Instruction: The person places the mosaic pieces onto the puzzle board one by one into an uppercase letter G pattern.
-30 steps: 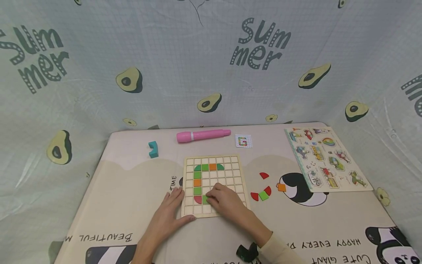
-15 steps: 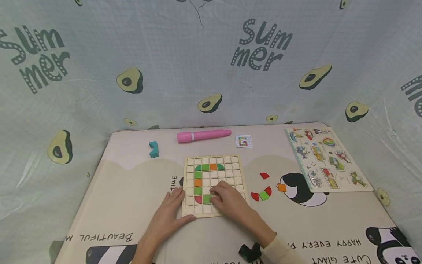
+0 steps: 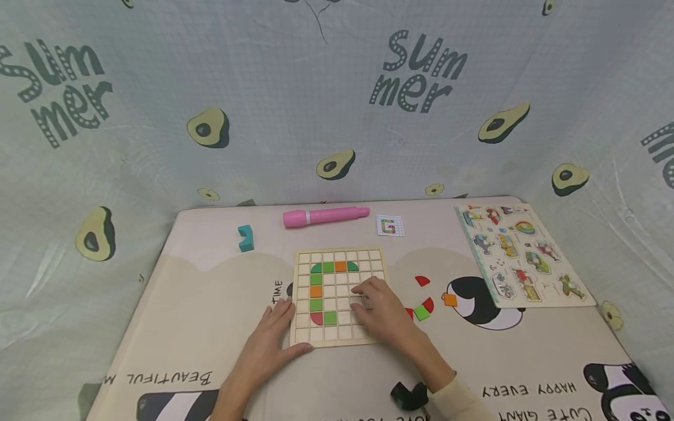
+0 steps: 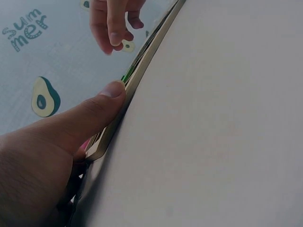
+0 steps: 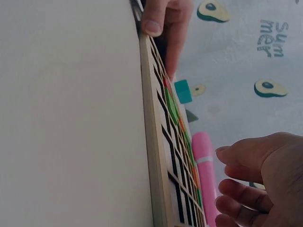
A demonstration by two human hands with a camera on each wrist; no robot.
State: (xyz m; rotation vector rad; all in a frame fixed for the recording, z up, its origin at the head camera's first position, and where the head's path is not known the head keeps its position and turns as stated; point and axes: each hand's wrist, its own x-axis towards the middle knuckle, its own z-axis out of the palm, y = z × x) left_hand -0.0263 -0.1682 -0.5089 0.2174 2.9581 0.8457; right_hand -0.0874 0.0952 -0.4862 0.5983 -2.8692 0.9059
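A wooden grid board (image 3: 353,298) lies on the table, with green, orange and red pieces set in its squares in a hooked line. My left hand (image 3: 268,336) rests at its near left corner, fingers straight along the left side. In the left wrist view, the thumb (image 4: 111,92) touches the front edge. My right hand (image 3: 387,310) hovers over the board's right part, fingers loosely bent, with nothing between them. A green square (image 3: 330,318) sits in the lower row beside a red quarter-round piece (image 3: 316,318).
Right of the board lie loose red pieces (image 3: 422,280), a green square (image 3: 421,313) and an orange square (image 3: 450,299). Behind are a pink marker (image 3: 326,216), a small pattern card (image 3: 389,225) and a teal block (image 3: 245,238). A picture puzzle board (image 3: 526,257) lies far right.
My right hand has let go of the green square in the lower row and drawn back to the right, uncovering it. My left hand has stayed in place.
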